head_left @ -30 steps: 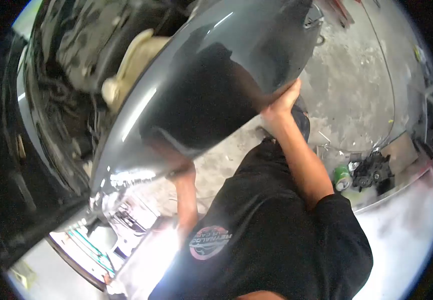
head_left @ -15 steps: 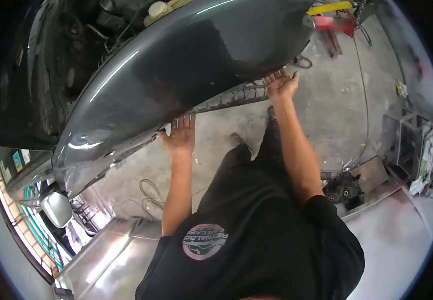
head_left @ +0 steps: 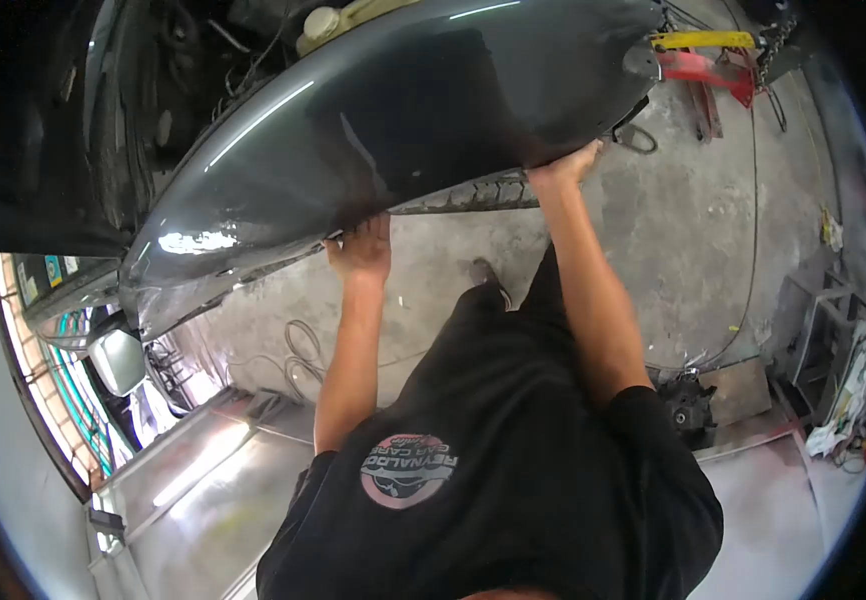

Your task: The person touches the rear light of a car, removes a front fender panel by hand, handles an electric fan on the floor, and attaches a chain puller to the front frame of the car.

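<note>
A glossy dark grey car fender (head_left: 353, 120) stretches across the upper part of the head view, with light reflected along it. My left hand (head_left: 361, 255) is at its lower edge, palm up, with the fingers stretched out against the rim and the thumb apart. Farther right, my right hand (head_left: 563, 170) grips the wheel-arch edge; its fingers are mostly hidden behind the panel and its thumb points outward. Between the hands, part of a treaded tire (head_left: 468, 195) shows below the arch.
A red and yellow metal stand (head_left: 708, 68) with a chain is at upper right. A side mirror (head_left: 116, 361) juts out at left. Cable loops (head_left: 303, 345) lie on the concrete floor (head_left: 693, 240). A dark mechanical part (head_left: 688, 403) and a metal frame (head_left: 821, 330) are at lower right.
My right hand has turned from an open palm to hooking its fingers around the fender's edge. My left fingers have come closer against the rim. The view has shifted slightly.
</note>
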